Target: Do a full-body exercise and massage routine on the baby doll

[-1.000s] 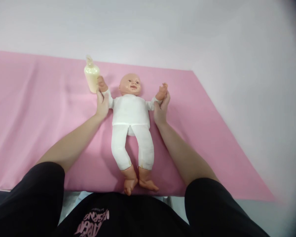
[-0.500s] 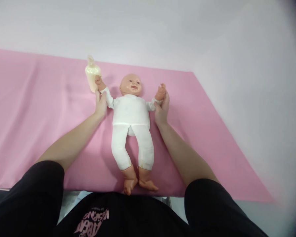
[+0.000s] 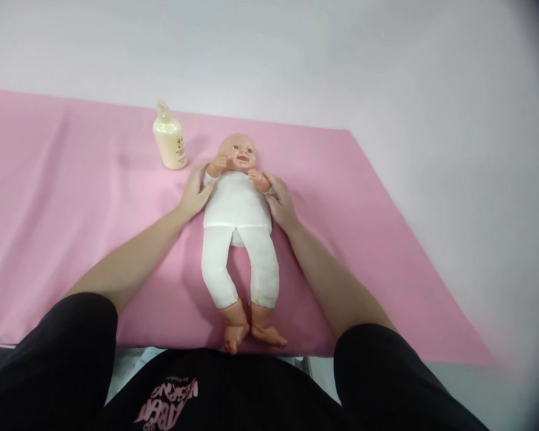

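Doll (image 3: pixel 237 203) supine mid-sheet, feet toward you | your left hand (image 3: pixel 195 193) and right hand (image 3: pixel 281 203) each clasp a soft-sleeved arm, folding the hard plastic fists onto its chest | white knit suit | cream bottle (image 3: pixel 169 140) upright just beside | pink sheet (image 3: pixel 72 197) smooth, faintly creased.

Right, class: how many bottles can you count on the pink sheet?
1. The cream bottle stands upright on the pink sheet, beyond the left hand and apart from the doll. None other shows.
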A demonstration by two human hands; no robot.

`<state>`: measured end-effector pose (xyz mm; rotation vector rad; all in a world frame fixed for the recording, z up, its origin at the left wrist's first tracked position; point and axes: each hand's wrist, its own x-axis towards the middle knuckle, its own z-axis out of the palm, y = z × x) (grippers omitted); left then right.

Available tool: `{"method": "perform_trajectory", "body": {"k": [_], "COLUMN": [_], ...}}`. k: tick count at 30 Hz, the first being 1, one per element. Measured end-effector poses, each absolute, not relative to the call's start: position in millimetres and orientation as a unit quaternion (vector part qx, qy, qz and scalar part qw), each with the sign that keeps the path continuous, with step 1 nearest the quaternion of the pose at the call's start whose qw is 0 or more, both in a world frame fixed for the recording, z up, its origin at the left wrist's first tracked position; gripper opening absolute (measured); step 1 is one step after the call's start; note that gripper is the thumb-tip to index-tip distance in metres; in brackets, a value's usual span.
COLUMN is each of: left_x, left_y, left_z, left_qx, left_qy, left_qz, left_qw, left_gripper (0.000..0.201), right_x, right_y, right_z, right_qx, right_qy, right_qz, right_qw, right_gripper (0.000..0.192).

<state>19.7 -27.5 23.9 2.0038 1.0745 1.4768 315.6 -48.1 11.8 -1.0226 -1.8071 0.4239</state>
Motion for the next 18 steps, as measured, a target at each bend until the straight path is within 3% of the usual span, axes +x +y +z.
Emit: {"method": "perform_trajectory", "body": {"k": [10, 18], "left_x": [7.2, 5.7], "left_y": [6.5, 8.1], "left_z": [1.5, 0.9], "left_qx": [0.422, 0.445], "left_qy": [0.445, 0.419], "left_qz": [0.680, 0.667], "left_qw": [0.402, 0.426], "left_gripper": [0.063, 0.067], "right_x": [327.6, 337.7], "right_y": [-30.0, -16.3], "right_z": [-2.2, -18.0], "right_qx": [-0.444, -0.449], "right_qy": [-0.630, -0.607], "right_qz": [0.166, 0.175], "right_qw": [0.616, 0.632], "right_gripper": [0.063, 0.060]}}
